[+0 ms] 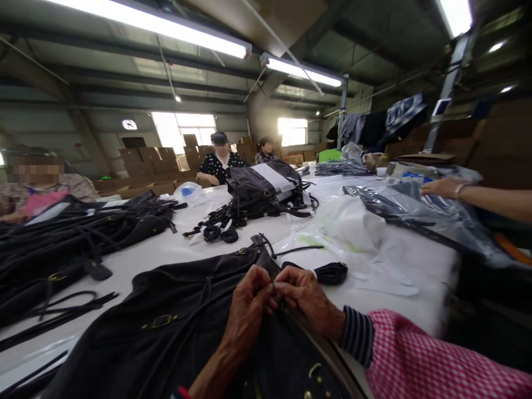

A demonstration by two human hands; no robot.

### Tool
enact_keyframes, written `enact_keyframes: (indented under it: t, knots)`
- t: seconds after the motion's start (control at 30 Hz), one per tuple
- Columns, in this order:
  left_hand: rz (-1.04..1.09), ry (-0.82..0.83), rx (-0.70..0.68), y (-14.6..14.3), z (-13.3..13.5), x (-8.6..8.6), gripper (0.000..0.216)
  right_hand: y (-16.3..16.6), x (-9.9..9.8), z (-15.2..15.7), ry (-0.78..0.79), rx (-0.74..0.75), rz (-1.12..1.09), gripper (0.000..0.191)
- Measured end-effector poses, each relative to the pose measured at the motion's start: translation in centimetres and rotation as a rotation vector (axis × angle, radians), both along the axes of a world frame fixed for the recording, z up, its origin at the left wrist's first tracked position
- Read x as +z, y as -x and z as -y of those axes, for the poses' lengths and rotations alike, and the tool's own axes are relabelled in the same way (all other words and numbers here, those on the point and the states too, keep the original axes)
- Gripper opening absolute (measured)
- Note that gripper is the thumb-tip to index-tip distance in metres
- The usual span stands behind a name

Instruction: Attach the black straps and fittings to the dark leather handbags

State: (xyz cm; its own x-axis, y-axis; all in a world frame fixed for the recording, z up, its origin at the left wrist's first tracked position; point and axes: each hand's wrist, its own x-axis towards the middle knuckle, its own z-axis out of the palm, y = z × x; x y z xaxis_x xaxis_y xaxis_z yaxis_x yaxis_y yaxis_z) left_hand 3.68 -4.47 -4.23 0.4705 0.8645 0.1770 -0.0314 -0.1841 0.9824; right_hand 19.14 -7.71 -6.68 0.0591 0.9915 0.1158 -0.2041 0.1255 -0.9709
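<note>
Black bag (170, 291), likely soft: take its edge (332, 357), where left hand (248, 302) and right hand (311, 299) pinch closed, exact catch hidden.

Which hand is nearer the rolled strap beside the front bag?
Right: the right hand is close beside the rolled strap; the left hand is farther left, over the front bag.

Factory workshop, tube lights (166, 25), stacked cardboard boxes (143, 166), black bags (251, 191) heaped on worktable (168, 246)
</note>
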Motion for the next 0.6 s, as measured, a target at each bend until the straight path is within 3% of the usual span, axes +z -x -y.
enact_keyframes:
  t: [0.23,0.33,0.43,0.5,0.6]
  knots:
    - [-0.047,0.141,-0.115,1.1,-0.9,0.3,0.028,0.1,0.2,-0.4,-0.058,0.067,-0.015,0.016]
    - [-0.147,0.07,-0.095,1.0,-0.6,1.0,0.031,-0.2,0.7,-0.3,-0.112,0.066,0.122,0.011]
    - [-0.35,-0.131,-0.001,1.0,0.6,2.6,0.028,-1.6,2.4,0.7,-0.188,0.006,0.357,0.009]
    - [-0.55,-0.394,0.049,1.1,2.0,4.1,0.03,-3.8,4.0,1.7,-0.32,-0.095,0.639,0.013]
    - [-0.86,-0.776,-0.146,1.0,4.3,5.6,0.032,-8.4,5.5,2.7,-0.434,-0.167,1.183,0.012]
